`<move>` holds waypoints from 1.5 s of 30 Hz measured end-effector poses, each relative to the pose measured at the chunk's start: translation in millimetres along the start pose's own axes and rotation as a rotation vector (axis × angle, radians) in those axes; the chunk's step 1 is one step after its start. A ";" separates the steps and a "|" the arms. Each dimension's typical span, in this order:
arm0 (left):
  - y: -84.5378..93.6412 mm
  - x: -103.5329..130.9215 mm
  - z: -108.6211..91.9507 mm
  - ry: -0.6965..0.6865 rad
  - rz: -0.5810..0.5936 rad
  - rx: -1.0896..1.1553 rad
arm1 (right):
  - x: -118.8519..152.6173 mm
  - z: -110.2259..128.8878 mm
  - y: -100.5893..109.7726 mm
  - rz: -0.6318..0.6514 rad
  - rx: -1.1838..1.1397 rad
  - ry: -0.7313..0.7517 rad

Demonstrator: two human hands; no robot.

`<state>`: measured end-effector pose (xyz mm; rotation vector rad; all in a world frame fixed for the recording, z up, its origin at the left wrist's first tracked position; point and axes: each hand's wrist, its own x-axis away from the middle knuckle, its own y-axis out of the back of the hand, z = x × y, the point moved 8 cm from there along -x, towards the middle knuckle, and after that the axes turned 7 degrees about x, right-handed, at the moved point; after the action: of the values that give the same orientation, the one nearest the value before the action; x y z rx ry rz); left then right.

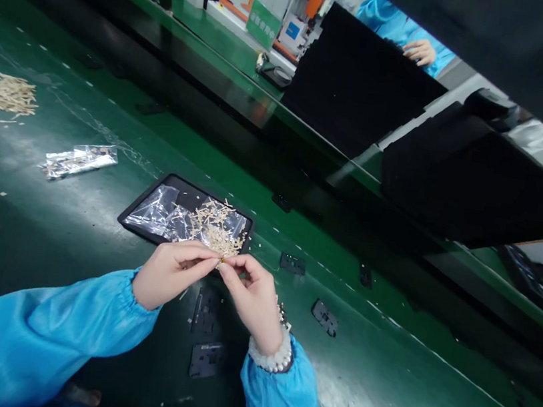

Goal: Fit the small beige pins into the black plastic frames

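Note:
My left hand (173, 272) and my right hand (251, 292) meet fingertip to fingertip over the near edge of a black tray (134, 223). Both are closed in a pinch around a tiny yellowish piece (222, 260), too small to name and mostly covered by the fingers. Clear plastic bags (156, 211) and a heap of small cream-coloured strips and bits (218, 226) lie in the tray. Below my hands, two flat black plastic parts (206, 360) rest on the green work surface, one partly in shadow.
More black parts (325, 317) lie to the right and along a green strip behind. At left are a pile of cream strips (7, 93) and a filled clear bag (80, 161). Dark panels (363, 85) stand beyond; a co-worker's hand (421, 51) shows behind them.

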<state>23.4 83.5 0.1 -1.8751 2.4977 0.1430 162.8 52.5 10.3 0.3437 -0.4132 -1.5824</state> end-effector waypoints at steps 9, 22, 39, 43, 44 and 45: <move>-10.1 2.6 3.8 0.129 0.042 0.106 | 5.2 -18.3 -11.7 0.067 -0.307 -0.182; -7.6 6.3 -7.2 -0.006 0.067 -0.060 | 29.2 38.6 11.6 -0.296 0.371 0.418; -0.5 4.5 -16.4 -0.127 -0.013 -0.250 | -13.9 -2.8 27.9 -0.303 0.220 0.129; 3.2 0.7 -9.9 -0.056 -0.028 -0.215 | -53.0 -24.7 28.7 -0.073 0.567 0.182; 3.4 0.2 -9.2 -0.053 -0.028 -0.209 | -63.4 -30.6 32.6 -0.035 0.593 0.195; 3.6 -0.2 -8.5 -0.052 -0.028 -0.205 | -74.4 -37.1 39.4 -0.017 0.610 0.195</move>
<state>20.3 83.9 8.8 -1.9470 2.5059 0.4578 218.8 123.5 -6.7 0.9604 -0.7382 -1.3952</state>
